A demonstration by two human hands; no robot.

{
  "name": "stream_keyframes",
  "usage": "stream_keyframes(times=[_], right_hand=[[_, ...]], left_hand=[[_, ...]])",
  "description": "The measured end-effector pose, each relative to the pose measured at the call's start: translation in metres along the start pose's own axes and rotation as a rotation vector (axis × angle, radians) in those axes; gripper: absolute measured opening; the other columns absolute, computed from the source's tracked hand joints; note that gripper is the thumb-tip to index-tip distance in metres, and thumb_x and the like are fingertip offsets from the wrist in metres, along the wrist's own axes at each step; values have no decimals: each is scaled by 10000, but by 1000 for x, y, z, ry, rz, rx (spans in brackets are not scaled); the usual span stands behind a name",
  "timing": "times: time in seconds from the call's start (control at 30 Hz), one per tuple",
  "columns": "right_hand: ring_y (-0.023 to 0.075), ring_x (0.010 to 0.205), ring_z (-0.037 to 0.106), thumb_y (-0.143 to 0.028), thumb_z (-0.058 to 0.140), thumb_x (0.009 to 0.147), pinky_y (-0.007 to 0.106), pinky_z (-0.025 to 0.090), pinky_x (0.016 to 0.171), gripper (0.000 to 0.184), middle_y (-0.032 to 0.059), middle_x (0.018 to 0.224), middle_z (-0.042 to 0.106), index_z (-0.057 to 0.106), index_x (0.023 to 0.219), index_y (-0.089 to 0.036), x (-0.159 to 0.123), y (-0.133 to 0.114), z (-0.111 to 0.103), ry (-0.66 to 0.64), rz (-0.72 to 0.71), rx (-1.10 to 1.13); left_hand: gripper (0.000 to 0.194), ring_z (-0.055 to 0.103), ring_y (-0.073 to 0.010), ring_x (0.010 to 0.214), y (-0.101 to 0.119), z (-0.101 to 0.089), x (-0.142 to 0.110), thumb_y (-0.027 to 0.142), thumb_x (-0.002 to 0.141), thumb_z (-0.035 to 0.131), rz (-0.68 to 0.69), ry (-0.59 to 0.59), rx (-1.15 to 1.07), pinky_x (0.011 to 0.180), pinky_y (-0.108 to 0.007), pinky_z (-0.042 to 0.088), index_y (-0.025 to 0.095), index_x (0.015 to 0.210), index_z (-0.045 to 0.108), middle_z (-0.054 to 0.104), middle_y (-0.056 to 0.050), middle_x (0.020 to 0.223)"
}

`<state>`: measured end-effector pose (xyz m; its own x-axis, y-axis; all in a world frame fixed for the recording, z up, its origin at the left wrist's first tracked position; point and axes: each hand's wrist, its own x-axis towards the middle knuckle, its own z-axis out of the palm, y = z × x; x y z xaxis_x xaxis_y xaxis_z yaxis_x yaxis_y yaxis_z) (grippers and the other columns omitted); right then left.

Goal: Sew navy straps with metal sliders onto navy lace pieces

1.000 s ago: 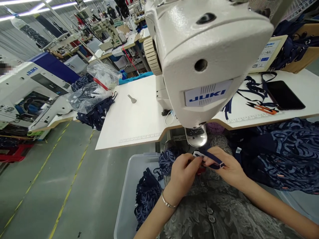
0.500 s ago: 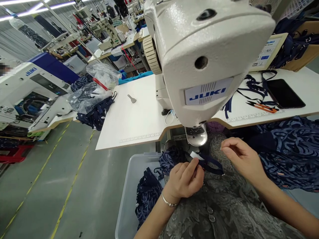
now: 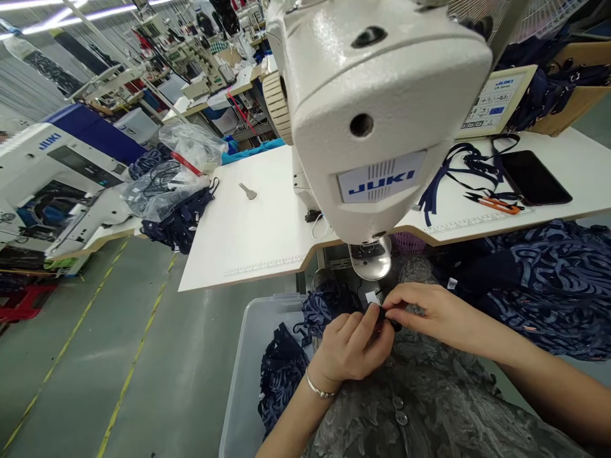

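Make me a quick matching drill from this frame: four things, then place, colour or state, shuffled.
Column 1
1. Tag
2. Thread snips
3. Plastic bin
4. Bracelet

Column 2
A. On the table, partly orange
B. Silver-coloured, around the left wrist
C. White, sticking up past the fingers of the left hand
D. Translucent, with navy patterned fabric inside

Pairs: 1-C, 2-A, 3-D, 4-B
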<state>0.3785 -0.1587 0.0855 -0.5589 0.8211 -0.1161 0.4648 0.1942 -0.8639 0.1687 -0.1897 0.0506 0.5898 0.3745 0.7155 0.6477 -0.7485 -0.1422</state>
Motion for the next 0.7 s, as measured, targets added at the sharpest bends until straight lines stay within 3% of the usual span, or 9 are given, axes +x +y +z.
stream_keyframes(times=[0.23,0.43,0.6,0.7], right_hand=[[132,674,528,-226,535,848,241,420,617,107,-9,730,561,550,751,-185,10,6,7,-101,69,177],[131,684,508,-329,532,885,239,404,617,167,-12,738,558,556,799,-189,8,9,5,-136,76,255],[126,677,503,-201,528,832,235,401,622,65,-16,731,566,549,773,-185,8,11,7,-93,49,157],[125,672,505,-248,495,880,229,400,604,114,-7,758,583,581,838,-187,7,10,5,-147,48,175]], left_hand=[[124,589,-127,634,-3,-6,3,184,798,674,99,-46,-56,513,-248,438,162,920,672,718,-104,943],[113,588,-133,641,-2,-6,4,167,798,664,64,-30,-94,515,-253,448,153,909,678,717,-109,926],[128,595,-145,638,-2,-5,6,143,781,671,81,-20,-120,498,-257,443,134,908,682,716,-126,919],[101,587,-128,632,-1,-6,6,145,787,667,58,15,-114,511,-243,457,149,887,679,715,-118,932]])
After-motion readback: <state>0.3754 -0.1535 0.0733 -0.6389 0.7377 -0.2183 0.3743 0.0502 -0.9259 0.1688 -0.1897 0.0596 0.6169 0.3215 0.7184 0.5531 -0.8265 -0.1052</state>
